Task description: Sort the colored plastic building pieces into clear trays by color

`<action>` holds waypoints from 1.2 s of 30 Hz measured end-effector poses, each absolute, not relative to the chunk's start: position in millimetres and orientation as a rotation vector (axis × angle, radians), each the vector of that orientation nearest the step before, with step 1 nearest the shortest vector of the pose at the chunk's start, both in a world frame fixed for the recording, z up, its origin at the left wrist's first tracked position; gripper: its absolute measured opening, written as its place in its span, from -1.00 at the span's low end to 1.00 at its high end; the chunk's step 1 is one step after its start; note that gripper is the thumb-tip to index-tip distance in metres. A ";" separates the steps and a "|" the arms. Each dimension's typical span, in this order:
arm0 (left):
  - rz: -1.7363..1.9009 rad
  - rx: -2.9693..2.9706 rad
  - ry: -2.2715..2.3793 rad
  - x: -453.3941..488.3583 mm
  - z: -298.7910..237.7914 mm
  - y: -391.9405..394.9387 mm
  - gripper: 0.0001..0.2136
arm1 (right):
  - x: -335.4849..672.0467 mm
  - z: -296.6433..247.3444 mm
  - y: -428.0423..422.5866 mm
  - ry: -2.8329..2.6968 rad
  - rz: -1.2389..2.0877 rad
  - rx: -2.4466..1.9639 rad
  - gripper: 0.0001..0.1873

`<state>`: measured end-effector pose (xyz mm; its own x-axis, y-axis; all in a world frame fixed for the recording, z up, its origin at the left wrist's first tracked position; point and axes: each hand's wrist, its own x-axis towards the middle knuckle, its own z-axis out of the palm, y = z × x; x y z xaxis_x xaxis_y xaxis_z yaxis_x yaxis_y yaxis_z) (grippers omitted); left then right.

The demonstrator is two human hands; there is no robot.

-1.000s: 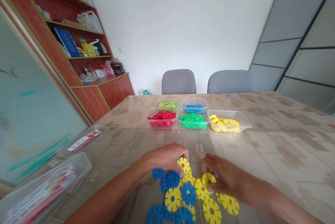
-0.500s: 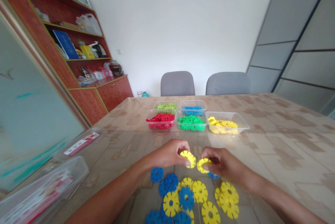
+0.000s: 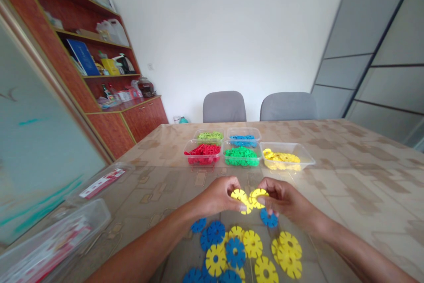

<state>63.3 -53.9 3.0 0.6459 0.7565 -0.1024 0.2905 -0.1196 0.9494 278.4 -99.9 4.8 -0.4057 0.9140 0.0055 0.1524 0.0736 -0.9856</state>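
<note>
My left hand (image 3: 222, 194) pinches a yellow notched disc (image 3: 239, 196) between thumb and fingers. Another yellow notched disc (image 3: 257, 196) is gripped in my right hand (image 3: 281, 195). The two discs meet edge to edge above the table; whether their slots are locked together I cannot tell. Just below my right hand lies a blue notched disc (image 3: 269, 218). Nearer to me, several yellow discs (image 3: 253, 244) and blue discs (image 3: 236, 252) lie loosely overlapped, with a small yellow pile (image 3: 287, 254) to their right.
Clear tubs stand farther back: red pieces (image 3: 203, 152), green discs (image 3: 242, 156), yellow discs (image 3: 282, 159), lime pieces (image 3: 210, 136) and blue pieces (image 3: 243, 140). An open plastic box (image 3: 102, 210) and a lid (image 3: 127, 168) lie at left. Two grey chairs (image 3: 224, 106) stand behind the table.
My hands have come closer together, bringing the two yellow discs from apart into contact. My right hand rose slightly, uncovering more of the blue disc beneath it.
</note>
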 end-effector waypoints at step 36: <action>0.169 2.148 0.754 57.8 26.9 -66.8 -0.80 | 381.8 50.2 -72.0 -1.992 0.620 -1.539 -0.77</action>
<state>57.8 -66.8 26.9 0.8105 0.5701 -0.1346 0.4578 -0.4731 0.7527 381.8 -72.0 50.2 -0.1999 0.9701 0.1376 0.7205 0.2407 -0.6504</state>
